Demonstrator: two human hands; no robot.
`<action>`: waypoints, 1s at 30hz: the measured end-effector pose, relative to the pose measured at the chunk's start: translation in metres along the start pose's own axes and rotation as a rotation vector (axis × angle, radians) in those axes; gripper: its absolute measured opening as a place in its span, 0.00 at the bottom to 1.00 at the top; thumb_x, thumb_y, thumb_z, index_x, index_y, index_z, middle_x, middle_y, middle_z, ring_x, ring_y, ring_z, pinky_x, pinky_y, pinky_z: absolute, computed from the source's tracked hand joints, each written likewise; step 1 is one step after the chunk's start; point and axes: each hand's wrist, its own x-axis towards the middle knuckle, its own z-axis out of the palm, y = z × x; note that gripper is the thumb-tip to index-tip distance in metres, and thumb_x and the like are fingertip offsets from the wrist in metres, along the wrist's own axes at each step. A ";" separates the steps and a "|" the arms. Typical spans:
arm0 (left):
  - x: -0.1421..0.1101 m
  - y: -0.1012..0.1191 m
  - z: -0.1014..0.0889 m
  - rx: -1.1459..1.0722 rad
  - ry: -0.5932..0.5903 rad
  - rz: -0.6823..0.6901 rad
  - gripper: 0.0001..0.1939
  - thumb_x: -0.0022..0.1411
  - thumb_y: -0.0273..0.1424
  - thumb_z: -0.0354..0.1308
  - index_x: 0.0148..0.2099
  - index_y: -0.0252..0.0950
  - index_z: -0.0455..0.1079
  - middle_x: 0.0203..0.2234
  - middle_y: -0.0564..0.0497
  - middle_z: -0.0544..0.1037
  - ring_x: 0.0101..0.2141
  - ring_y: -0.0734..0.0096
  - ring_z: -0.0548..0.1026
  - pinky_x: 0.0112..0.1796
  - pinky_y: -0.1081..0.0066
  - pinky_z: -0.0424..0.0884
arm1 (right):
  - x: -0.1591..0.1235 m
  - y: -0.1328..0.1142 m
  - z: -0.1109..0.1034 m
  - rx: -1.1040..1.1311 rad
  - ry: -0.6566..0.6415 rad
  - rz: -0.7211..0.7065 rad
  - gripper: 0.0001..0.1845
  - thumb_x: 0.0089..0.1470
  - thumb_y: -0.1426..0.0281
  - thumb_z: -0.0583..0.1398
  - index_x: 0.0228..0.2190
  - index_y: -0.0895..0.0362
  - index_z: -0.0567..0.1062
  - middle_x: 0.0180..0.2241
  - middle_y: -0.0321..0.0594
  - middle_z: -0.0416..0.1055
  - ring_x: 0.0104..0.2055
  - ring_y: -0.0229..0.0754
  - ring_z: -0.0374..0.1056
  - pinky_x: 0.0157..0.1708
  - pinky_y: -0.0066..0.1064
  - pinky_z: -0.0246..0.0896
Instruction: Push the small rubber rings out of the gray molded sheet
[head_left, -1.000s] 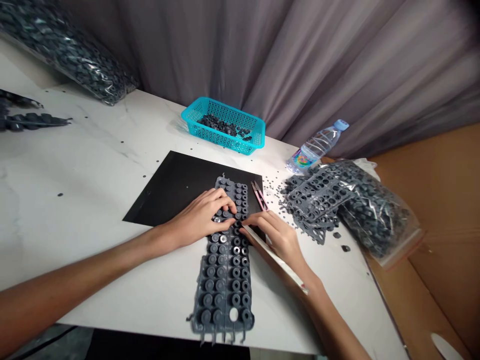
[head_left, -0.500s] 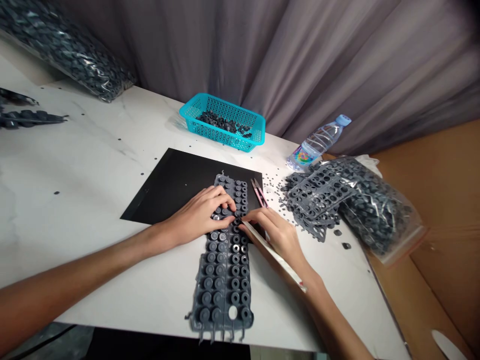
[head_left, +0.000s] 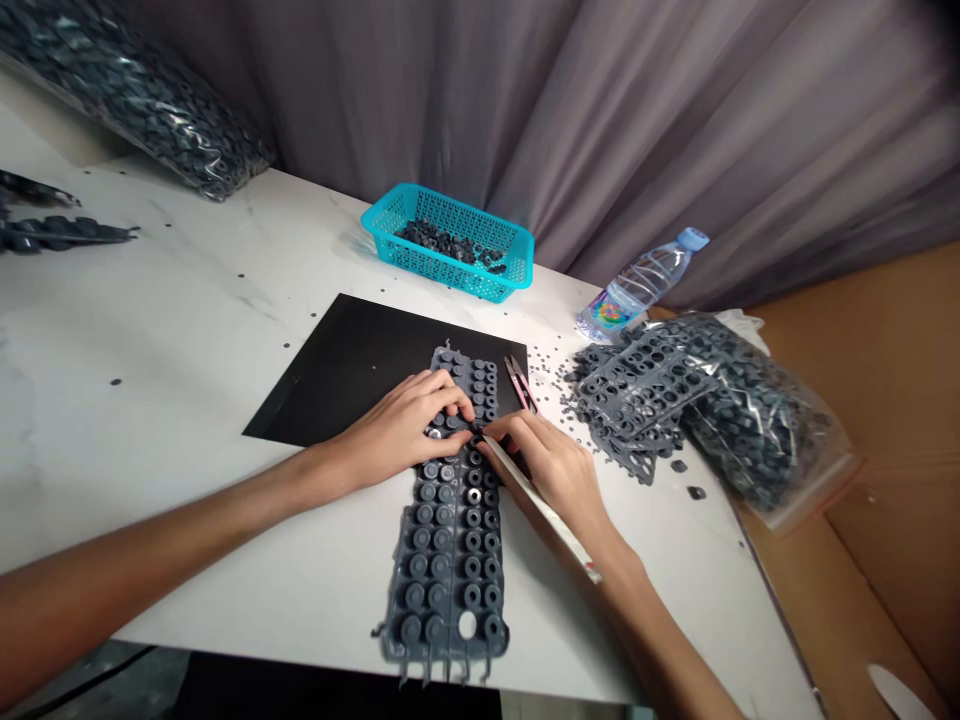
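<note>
A long grey moulded rubber sheet (head_left: pixel 442 545) with rows of round knobs and ringed holes lies lengthwise before me, its far part over a black mat (head_left: pixel 337 370). One hole near its close end is open, with white showing through. My left hand (head_left: pixel 420 425) rests across the sheet's middle, thumb and curled fingers gripping its knobs. My right hand (head_left: pixel 544 455) is closed around a slim, flat white tool (head_left: pixel 544 510). The tool's tip meets the sheet beside my left fingertips; the exact contact is hidden by the fingers. Pink-handled thread snips (head_left: pixel 520 384) lie just beyond my right hand.
A turquoise basket (head_left: pixel 450 285) holds small dark parts. To the right are a water bottle (head_left: pixel 641 285), punched rubber sheets (head_left: pixel 637 390) and a plastic bag of dark pieces (head_left: pixel 757 430). Another full bag (head_left: pixel 150 110) lies back left. Tiny dark discs are scattered on the table.
The rear end of the white tool has swung slightly left and the right hand has tilted a little. Both hands stay at the same spot on the sheet.
</note>
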 end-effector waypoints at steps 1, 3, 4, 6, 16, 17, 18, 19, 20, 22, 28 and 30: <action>0.000 0.000 0.000 0.002 0.000 -0.002 0.06 0.64 0.31 0.62 0.44 0.40 0.72 0.38 0.53 0.72 0.44 0.65 0.72 0.47 0.64 0.68 | 0.000 0.000 0.000 -0.006 0.000 0.002 0.11 0.69 0.62 0.56 0.40 0.53 0.76 0.37 0.36 0.78 0.32 0.35 0.72 0.32 0.26 0.62; 0.000 0.001 0.000 0.005 -0.002 -0.006 0.06 0.64 0.30 0.62 0.44 0.40 0.72 0.39 0.53 0.72 0.44 0.65 0.72 0.47 0.64 0.68 | 0.000 -0.001 0.001 -0.022 0.000 -0.017 0.11 0.70 0.62 0.56 0.43 0.53 0.76 0.38 0.37 0.78 0.33 0.35 0.73 0.32 0.27 0.62; 0.000 0.001 0.000 0.006 -0.003 -0.007 0.06 0.64 0.30 0.62 0.44 0.40 0.72 0.39 0.53 0.73 0.44 0.65 0.72 0.47 0.64 0.68 | 0.000 -0.001 0.002 -0.034 0.000 -0.035 0.11 0.70 0.63 0.56 0.45 0.53 0.76 0.39 0.37 0.78 0.34 0.36 0.73 0.33 0.27 0.62; 0.000 0.001 0.000 0.009 -0.006 -0.009 0.06 0.64 0.31 0.62 0.44 0.40 0.72 0.39 0.52 0.73 0.44 0.65 0.72 0.47 0.63 0.68 | 0.000 -0.001 0.004 -0.066 0.017 -0.074 0.12 0.70 0.64 0.55 0.46 0.53 0.76 0.39 0.38 0.78 0.37 0.37 0.74 0.36 0.28 0.63; -0.001 -0.001 0.000 0.015 -0.014 -0.010 0.06 0.65 0.32 0.62 0.45 0.41 0.72 0.41 0.53 0.73 0.45 0.65 0.72 0.48 0.63 0.68 | -0.002 -0.004 0.010 -0.138 0.018 -0.108 0.11 0.70 0.65 0.55 0.48 0.55 0.74 0.40 0.39 0.77 0.38 0.41 0.74 0.36 0.33 0.63; -0.001 -0.001 0.000 0.020 -0.016 -0.008 0.06 0.65 0.32 0.62 0.45 0.41 0.72 0.41 0.53 0.73 0.46 0.65 0.72 0.48 0.63 0.68 | -0.002 -0.004 0.010 -0.141 0.019 -0.114 0.11 0.70 0.65 0.55 0.48 0.55 0.73 0.40 0.39 0.77 0.37 0.41 0.74 0.36 0.33 0.63; -0.001 -0.001 0.000 0.024 -0.016 -0.006 0.06 0.65 0.32 0.61 0.45 0.41 0.72 0.41 0.53 0.73 0.46 0.65 0.71 0.48 0.63 0.68 | -0.002 -0.004 0.010 -0.149 0.022 -0.120 0.11 0.70 0.65 0.55 0.48 0.56 0.73 0.40 0.39 0.77 0.37 0.41 0.74 0.36 0.33 0.63; -0.001 -0.001 0.000 0.026 -0.018 -0.004 0.06 0.65 0.32 0.61 0.45 0.41 0.72 0.41 0.53 0.73 0.46 0.65 0.71 0.49 0.63 0.68 | -0.002 -0.004 0.010 -0.159 0.020 -0.126 0.11 0.70 0.65 0.55 0.48 0.56 0.73 0.40 0.40 0.77 0.37 0.41 0.74 0.36 0.33 0.64; -0.001 -0.001 0.000 0.026 -0.019 -0.003 0.06 0.65 0.33 0.61 0.45 0.41 0.72 0.41 0.53 0.73 0.46 0.64 0.71 0.49 0.63 0.67 | -0.002 -0.005 0.010 -0.172 0.016 -0.133 0.11 0.71 0.66 0.55 0.48 0.57 0.73 0.40 0.40 0.77 0.36 0.41 0.73 0.36 0.34 0.64; -0.001 -0.001 0.000 0.021 -0.019 -0.006 0.06 0.65 0.33 0.61 0.45 0.41 0.72 0.41 0.53 0.72 0.46 0.64 0.71 0.49 0.63 0.67 | -0.001 -0.008 0.010 -0.203 0.000 -0.145 0.11 0.71 0.67 0.54 0.48 0.58 0.72 0.40 0.42 0.76 0.36 0.42 0.73 0.37 0.34 0.64; 0.000 -0.001 -0.002 0.044 -0.070 -0.017 0.08 0.66 0.37 0.60 0.47 0.43 0.72 0.43 0.53 0.73 0.45 0.63 0.71 0.49 0.62 0.66 | -0.001 -0.012 0.007 -0.212 0.003 -0.075 0.13 0.72 0.68 0.51 0.50 0.60 0.70 0.42 0.45 0.75 0.37 0.43 0.73 0.37 0.35 0.67; 0.001 -0.001 -0.004 0.070 -0.101 -0.023 0.09 0.67 0.38 0.59 0.48 0.43 0.72 0.44 0.53 0.73 0.45 0.63 0.71 0.50 0.61 0.65 | 0.000 -0.006 0.002 -0.212 0.045 0.044 0.15 0.72 0.67 0.50 0.51 0.61 0.70 0.44 0.47 0.74 0.35 0.43 0.73 0.33 0.34 0.67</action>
